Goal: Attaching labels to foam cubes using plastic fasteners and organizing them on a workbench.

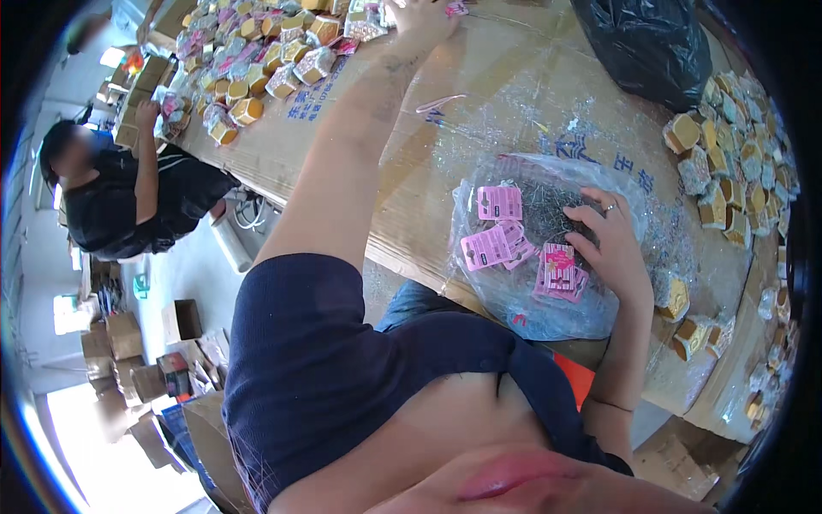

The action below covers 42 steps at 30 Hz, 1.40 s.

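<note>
Our right hand (612,248) rests with fingers spread on the clear bag (548,248) of pink tags (499,203) on the counter (479,103). Our left hand (419,19) reaches the far packets (295,47); its grip is unclear.

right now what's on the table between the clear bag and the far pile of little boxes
Mostly bare cardboard, crossed by the left forearm, with a thin pink strip; head view.
</note>
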{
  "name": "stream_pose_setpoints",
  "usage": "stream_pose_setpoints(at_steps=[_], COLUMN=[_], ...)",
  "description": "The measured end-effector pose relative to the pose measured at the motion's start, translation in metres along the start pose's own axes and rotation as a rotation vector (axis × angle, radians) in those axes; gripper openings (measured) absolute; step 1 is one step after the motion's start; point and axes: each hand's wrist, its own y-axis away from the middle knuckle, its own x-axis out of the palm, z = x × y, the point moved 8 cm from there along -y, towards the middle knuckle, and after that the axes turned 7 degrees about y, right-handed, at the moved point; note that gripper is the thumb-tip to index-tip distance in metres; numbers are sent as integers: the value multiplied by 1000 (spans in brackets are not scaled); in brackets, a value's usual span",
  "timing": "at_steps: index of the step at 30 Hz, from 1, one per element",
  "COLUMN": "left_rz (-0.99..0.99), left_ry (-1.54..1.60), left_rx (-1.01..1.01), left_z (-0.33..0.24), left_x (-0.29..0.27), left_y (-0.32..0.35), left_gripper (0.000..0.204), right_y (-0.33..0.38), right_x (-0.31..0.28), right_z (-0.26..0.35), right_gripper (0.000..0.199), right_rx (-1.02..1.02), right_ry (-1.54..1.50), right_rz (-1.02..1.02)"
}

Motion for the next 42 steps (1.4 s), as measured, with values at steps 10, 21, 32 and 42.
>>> stream_pose_setpoints(at_steps=[10,21,32,42], left_rz=[-274,-233,109,-393], left_ry=[-319,-302,-464,134], left_rx=[270,22,-317,-1329], left_z=[129,281,257,400], left_x=[25,53,-13,-17], left_y=[59,64,94,313], left_gripper=[52,60,57,145], right_y=[-3,-9,-6,-4], right_x=[0,7,5,6], right_z=[1,-3,3,3], right_gripper=[32,33,34,33], right_rx=[22,73,19,30], right_ry=[13,-60,-35,-2], right_rz=[32,81,63,75])
